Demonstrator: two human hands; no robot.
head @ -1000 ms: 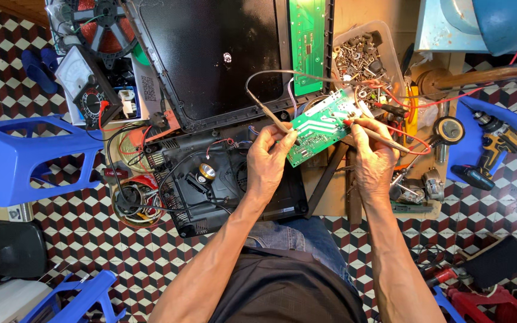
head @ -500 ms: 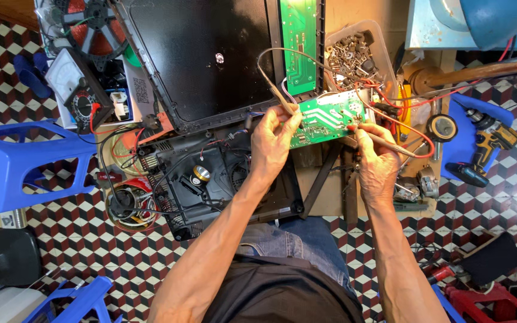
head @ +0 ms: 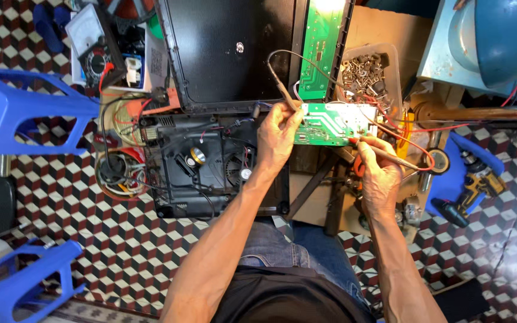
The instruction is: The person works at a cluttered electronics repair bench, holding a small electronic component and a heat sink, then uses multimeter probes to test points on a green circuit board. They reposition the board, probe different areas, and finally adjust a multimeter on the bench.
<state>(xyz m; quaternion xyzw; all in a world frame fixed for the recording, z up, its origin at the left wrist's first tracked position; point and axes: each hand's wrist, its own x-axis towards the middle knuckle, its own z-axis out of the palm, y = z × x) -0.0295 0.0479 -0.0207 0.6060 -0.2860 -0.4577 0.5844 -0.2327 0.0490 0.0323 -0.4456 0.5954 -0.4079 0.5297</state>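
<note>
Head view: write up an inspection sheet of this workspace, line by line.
Surface: checkered tile floor; work is done low over an opened black appliance base.
Job's things: green circuit board, held at its left edge by the left hand; red-tipped probe in the right hand, its tip at the board's lower right edge.
Clutter: analog multimeter, plastic tub of metal parts, yellow cordless drill, second green board.
Hands: both occupied; the left also pinches a dark probe.
Cables: red and dark leads loop over the board; coiled wires at left.
Surroundings: blue plastic stools, blue bowl-shaped container.
</note>
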